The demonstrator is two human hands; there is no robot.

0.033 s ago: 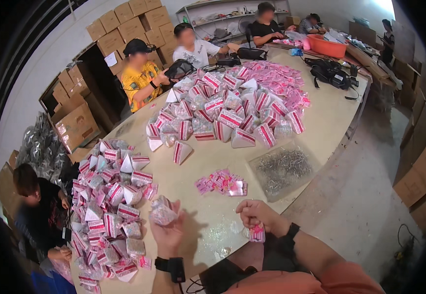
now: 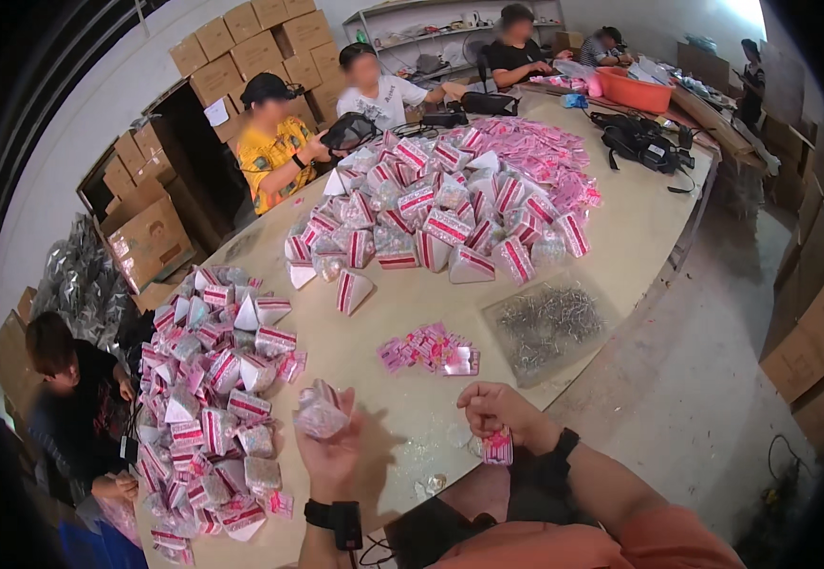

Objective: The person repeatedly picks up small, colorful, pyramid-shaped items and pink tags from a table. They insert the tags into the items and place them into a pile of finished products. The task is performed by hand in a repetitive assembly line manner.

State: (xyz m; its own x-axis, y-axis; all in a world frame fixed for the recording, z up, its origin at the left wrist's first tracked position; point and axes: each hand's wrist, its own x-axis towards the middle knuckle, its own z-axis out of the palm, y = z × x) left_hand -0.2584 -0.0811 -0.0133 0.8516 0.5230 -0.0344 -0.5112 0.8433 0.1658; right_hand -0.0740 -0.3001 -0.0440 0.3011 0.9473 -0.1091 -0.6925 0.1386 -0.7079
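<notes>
My left hand [image 2: 334,457] holds up a small, clear, sparkly wedge-shaped packet [image 2: 321,412] beside the left heap. At the table's near edge, my right hand [image 2: 509,413] is closed in a pinch, with a small pink printed tag [image 2: 498,446] hanging below its fingers. What joins the tag to the fingers is too small to make out. Beyond my hands lies a loose pile of pink tags [image 2: 426,349]. To the right of that pile sits a shallow clear tray [image 2: 499,343] of small metal hooks or rings [image 2: 554,318].
Wedge packets with pink-and-white bands form a left heap [image 2: 212,408] and a far heap [image 2: 431,218]. Pink cards [image 2: 535,156] lie behind the far one. A black bag [image 2: 635,142] and orange tub [image 2: 632,92] stand far right. Several people sit around the table [image 2: 336,351].
The packet in my left hand has turned slightly and shifted a little to the right. My right hand stays nearly in place, the pink tag still hanging from it.
</notes>
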